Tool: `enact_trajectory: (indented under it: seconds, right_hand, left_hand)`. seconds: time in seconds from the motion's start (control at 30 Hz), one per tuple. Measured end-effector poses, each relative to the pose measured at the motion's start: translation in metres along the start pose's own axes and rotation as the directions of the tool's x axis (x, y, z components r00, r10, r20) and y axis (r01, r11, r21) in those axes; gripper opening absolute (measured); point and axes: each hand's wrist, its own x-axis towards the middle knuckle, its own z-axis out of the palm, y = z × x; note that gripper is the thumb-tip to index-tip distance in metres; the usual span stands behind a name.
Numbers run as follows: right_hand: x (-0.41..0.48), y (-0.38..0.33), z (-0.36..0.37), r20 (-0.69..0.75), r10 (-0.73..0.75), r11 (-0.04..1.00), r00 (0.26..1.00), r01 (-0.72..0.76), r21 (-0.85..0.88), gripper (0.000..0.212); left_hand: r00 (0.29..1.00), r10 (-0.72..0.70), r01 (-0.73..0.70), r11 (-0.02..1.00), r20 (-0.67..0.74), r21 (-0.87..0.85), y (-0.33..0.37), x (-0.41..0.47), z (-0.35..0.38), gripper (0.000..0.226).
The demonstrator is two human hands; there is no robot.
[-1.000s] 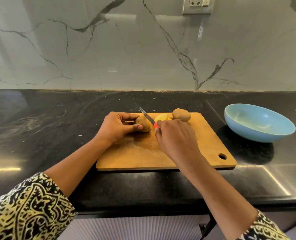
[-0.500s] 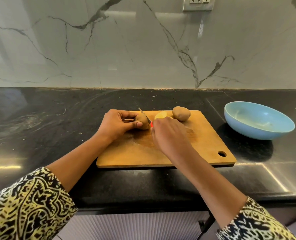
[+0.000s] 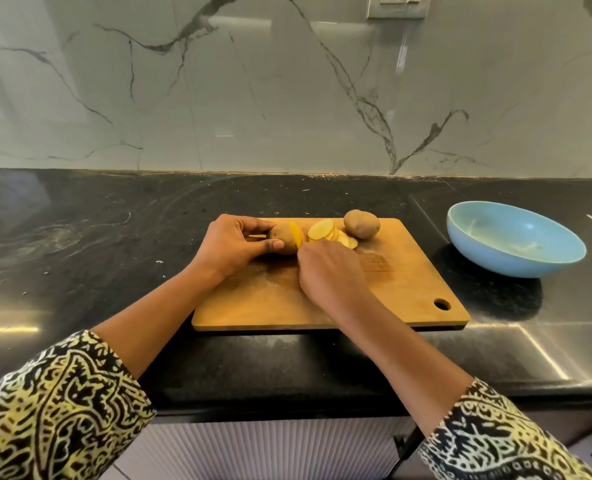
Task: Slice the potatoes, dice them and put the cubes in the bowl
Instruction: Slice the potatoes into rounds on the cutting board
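Note:
On the wooden cutting board (image 3: 253,306) my left hand (image 3: 232,245) grips a partly sliced brown potato (image 3: 282,237) between fingers and thumb. A fresh yellow slice (image 3: 296,233) stands at its cut end. My right hand (image 3: 329,275) is curled right beside that cut end; the knife it grips is hidden beneath it. Several pale round slices (image 3: 325,232) lie overlapped behind my right hand. Beside them, at the board's far edge, sits a whole potato (image 3: 361,224). The light blue bowl (image 3: 516,265) stands to the right of the board.
The board lies on a black stone counter (image 3: 97,258) against a white marble wall. A wall socket (image 3: 396,5) is at the top right. The counter's front edge runs just below the board.
My right hand has come down at the potato's cut end, and the blade that stood above the potato is out of sight. A new slice stands at the cut. The left hand keeps its hold.

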Motion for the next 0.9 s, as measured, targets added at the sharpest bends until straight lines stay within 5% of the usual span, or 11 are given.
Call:
enact_trajectory:
  seconds: [0.27,0.57,0.9]
  right_hand:
    - [-0.031,0.015,0.000,0.015,0.039,0.999,0.999,-0.039,-0.004,0.020]
    - [-0.020,0.031,0.012,-0.097,0.255,0.955,0.962,-0.235,0.179,0.031]
    - [-0.019,0.014,0.005,-0.313,0.098,0.984,0.945,-0.044,0.174,0.033]
  left_hand:
    - [0.997,-0.071,0.072,0.995,0.018,-0.074,-0.003,0.002,-0.001,0.038]
    - [0.996,-0.077,0.081,0.989,0.034,-0.123,-0.004,0.001,-0.003,0.039]
    - [0.996,-0.056,0.062,0.993,0.066,-0.098,-0.002,0.001,-0.003,0.046]
